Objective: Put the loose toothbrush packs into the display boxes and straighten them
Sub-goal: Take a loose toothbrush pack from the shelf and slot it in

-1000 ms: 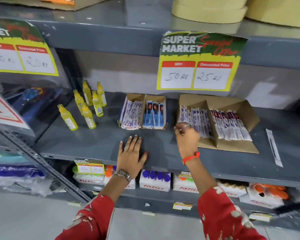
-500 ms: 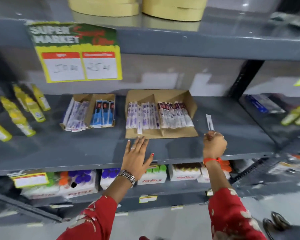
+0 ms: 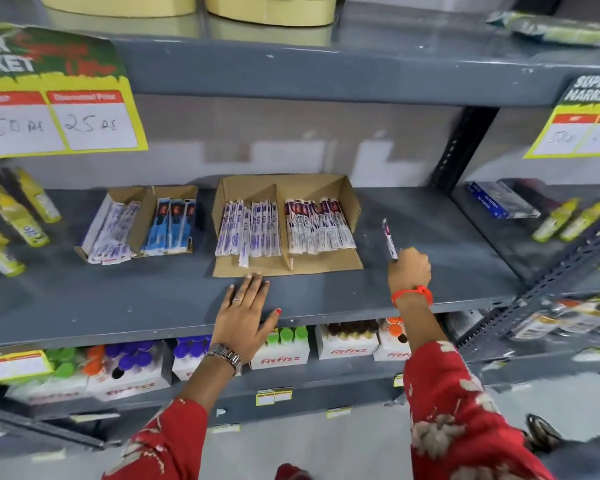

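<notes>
A large cardboard display box (image 3: 343, 265) lies on the grey shelf (image 3: 118, 299), its two compartments filled with purple and maroon toothbrush packs (image 3: 321, 226). One pack (image 3: 244, 245) in the left compartment sticks out toward the front. A smaller display box (image 3: 142, 216) to the left holds white and blue packs. My right hand (image 3: 409, 270) is shut on a loose toothbrush pack (image 3: 389, 239), lifted just right of the large box. My left hand (image 3: 245, 315) rests flat and open on the shelf's front edge, fingertips touching the large box's flap.
Yellow bottles (image 3: 18, 216) stand at the shelf's left end. More yellow bottles (image 3: 568, 220) and a blue pack (image 3: 496, 200) sit on the neighbouring shelf to the right. Boxes of capped bottles (image 3: 279, 349) fill the shelf below. Price cards (image 3: 59, 98) hang from the shelf above.
My right hand left the large box, moved to the loose pack on the right and picked it up. My left hand stayed flat on the shelf. The view swung to the right.
</notes>
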Available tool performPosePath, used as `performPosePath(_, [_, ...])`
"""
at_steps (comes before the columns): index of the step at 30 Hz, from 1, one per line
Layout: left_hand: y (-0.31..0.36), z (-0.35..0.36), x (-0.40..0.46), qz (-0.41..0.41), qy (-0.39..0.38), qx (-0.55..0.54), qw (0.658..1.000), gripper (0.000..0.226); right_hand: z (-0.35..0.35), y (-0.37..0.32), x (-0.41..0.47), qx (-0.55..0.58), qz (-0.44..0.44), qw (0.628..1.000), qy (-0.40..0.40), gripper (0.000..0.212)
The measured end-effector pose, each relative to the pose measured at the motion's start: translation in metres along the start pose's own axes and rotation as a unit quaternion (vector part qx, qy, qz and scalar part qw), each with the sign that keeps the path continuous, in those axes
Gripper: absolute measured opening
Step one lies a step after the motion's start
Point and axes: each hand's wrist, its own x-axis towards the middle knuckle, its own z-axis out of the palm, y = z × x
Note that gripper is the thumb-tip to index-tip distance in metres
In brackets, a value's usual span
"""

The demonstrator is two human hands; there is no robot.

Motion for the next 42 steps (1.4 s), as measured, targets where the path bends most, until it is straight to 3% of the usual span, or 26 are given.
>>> performPosePath(4, [0.001,-0.008,0.002,-0.009,0.006,-0.055,0.998,0.078,-0.006,0.002,-0.012,0.160,0.066,0.984,0.034,0.020])
performPosePath(7, [0.012,-0.024,0.007,-0.015,0.081,-0.129,0.988,0.065,-0.003,-0.009,-0.035,0.253,0.063,0.965,-0.017,0.021])
performPosePath(10, [0.031,-0.046,0.021,-0.005,0.119,-0.246,0.962,0.045,0.002,-0.029,-0.060,0.427,0.080,0.893,-0.115,0.018])
performPosePath(13, [0.050,-0.073,0.044,-0.057,0.032,-0.483,0.873,0.042,0.005,-0.054,-0.079,0.512,0.093,0.837,-0.169,0.016])
performPosePath(16, [0.059,-0.102,0.074,-0.154,-0.056,-0.671,0.724,0.043,0.006,-0.077,-0.094,0.538,0.078,0.816,-0.195,0.016])
performPosePath(18, [0.056,-0.115,0.084,-0.157,-0.056,-0.746,0.645,0.048,0.006,-0.089,-0.100,0.552,0.071,0.805,-0.206,0.016])
performPosePath(21, [0.046,-0.128,0.087,-0.103,-0.038,-0.792,0.601,0.051,0.004,-0.102,-0.103,0.563,0.057,0.797,-0.211,0.014])
performPosePath(24, [0.039,-0.138,0.089,-0.061,-0.030,-0.803,0.592,0.050,-0.001,-0.110,-0.100,0.561,0.032,0.801,-0.206,0.014])
performPosePath(29, [0.035,-0.143,0.086,-0.038,-0.025,-0.776,0.629,0.047,-0.001,-0.113,-0.096,0.563,0.020,0.799,-0.211,0.010])
performPosePath(31, [0.035,-0.135,0.083,-0.058,-0.015,-0.713,0.699,0.043,0.003,-0.110,-0.093,0.558,0.031,0.801,-0.216,0.012])
performPosePath(33, [0.031,-0.116,0.075,-0.063,0.011,-0.594,0.802,0.049,0.010,-0.103,-0.086,0.554,0.055,0.805,-0.207,0.011])
performPosePath(35, [0.019,-0.089,0.064,-0.051,0.039,-0.458,0.886,0.050,0.020,-0.096,-0.072,0.528,0.088,0.825,-0.178,0.012])
performPosePath(37, [0.006,-0.064,0.054,-0.044,0.027,-0.309,0.950,0.052,0.030,-0.089,-0.053,0.478,0.131,0.857,-0.145,0.013])
performPosePath(39, [-0.005,-0.045,0.043,-0.030,-0.005,-0.168,0.985,0.058,0.039,-0.084,-0.037,0.402,0.145,0.897,-0.115,0.009])
performPosePath(42, [-0.013,-0.025,0.030,0.013,-0.042,-0.037,0.998,0.066,0.045,-0.085,-0.018,0.310,0.126,0.936,-0.114,0.020])
